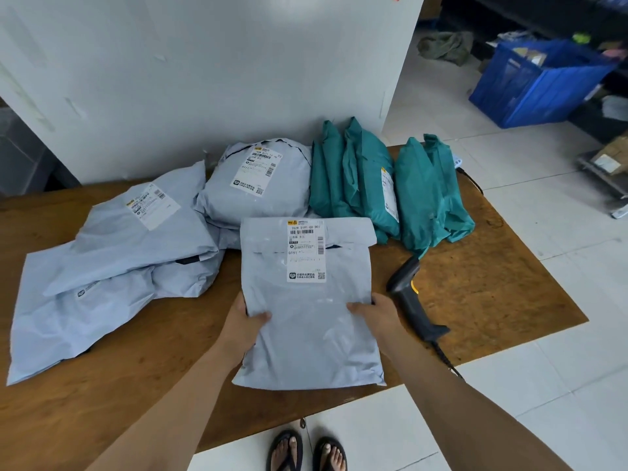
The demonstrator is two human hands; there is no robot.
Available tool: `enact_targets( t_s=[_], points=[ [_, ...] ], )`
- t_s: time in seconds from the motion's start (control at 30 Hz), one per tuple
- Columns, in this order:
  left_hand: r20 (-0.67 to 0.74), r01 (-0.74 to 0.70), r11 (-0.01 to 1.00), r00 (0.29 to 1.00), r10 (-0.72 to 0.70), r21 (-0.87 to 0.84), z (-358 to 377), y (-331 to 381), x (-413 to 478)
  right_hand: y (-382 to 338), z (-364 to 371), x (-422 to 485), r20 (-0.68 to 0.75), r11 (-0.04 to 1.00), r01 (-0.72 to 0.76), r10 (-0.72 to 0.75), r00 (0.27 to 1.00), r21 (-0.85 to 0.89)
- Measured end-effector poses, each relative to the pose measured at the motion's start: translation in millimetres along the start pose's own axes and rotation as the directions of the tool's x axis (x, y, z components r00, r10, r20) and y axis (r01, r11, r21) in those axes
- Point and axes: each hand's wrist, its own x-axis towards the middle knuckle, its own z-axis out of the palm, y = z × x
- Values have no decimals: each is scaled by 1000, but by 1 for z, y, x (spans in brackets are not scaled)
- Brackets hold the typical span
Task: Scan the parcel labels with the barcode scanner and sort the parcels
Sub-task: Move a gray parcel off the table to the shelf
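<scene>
**Desk:** Where do the hands stand?

**Photographer:** Left hand (244,321) and right hand (373,314) each pinch a side edge of the grey parcel (306,334) on the tabletop (136,385). Its long axis runs away from the person, label (306,249) face up at the far end.

**Desk:** And the barcode scanner (411,297)?

**Photographer:** Untouched, just right of the right hand, handle end nearer the person. Fingers under the parcel are hidden, and the label's print is too small to read.

One head-worn camera looks steeply down over the table (102,385), facing the wall (204,79)
</scene>
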Motion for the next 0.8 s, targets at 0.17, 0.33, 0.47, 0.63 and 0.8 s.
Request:
enact_targets(
  t_s=[0.17,0.33,0.47,0.63,0.8],
  points=[
    [-17,-188,982,982,188,-1,-3,40,-2,-33,-9,-14,-27,981,127,-125,992,149],
    [-46,-265,964,963,265,3,-2,78,-1,-65,-21,-30,-98,960,223,-208,973,170],
    [69,-328,944,943,326,28,29,108,6,-82,-61,-45,-211,927,281,-232,950,248],
    [231,-436,897,882,411,69,108,136,1,-74,-139,-66,-362,895,343,-230,903,286],
    [437,-568,814,766,471,119,233,156,-20,-43,-247,-92,-578,861,398,-159,801,315]
  ],
)
